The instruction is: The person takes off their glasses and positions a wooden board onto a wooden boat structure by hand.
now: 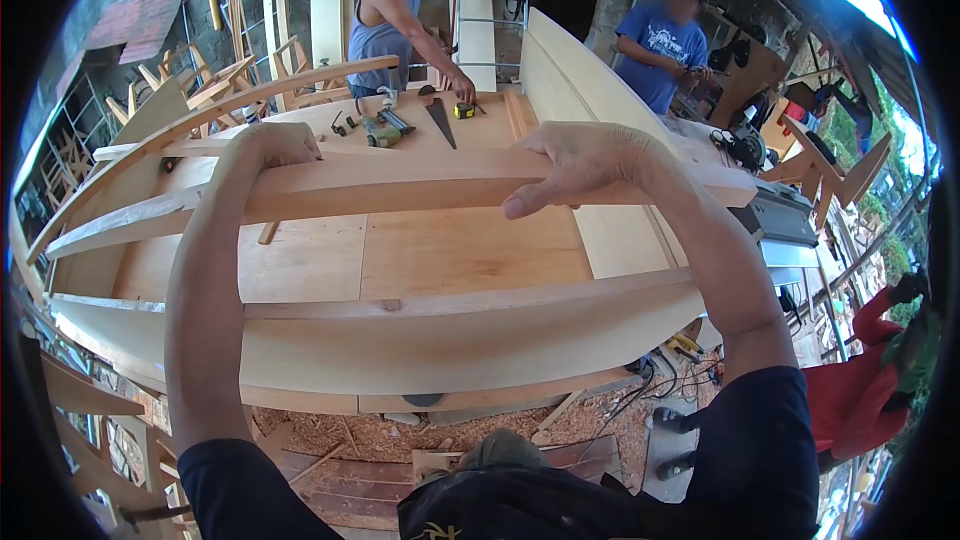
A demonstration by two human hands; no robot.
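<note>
A long wooden beam (400, 180) lies crosswise over a boat-shaped wooden frame, its narrower end at the left. My left hand (280, 143) is bent over the beam's top left of the middle, fingers closed on it, the fingertips partly hidden. My right hand (585, 162) grips the beam farther right, thumb on the near face and fingers over the top. Nearer to me runs the frame's curved side panel (450, 350), with a wooden strip (470, 302) along its top edge. A curved wooden strip (230, 100) arches at the back left.
Beyond the beam are a handsaw (438, 120), a tape measure (464, 111) and power tools (390, 125). One person (385, 30) reaches toward the tape; another (660, 50) stands at the back right. Cables (680, 375) and shavings (460, 435) cover the floor.
</note>
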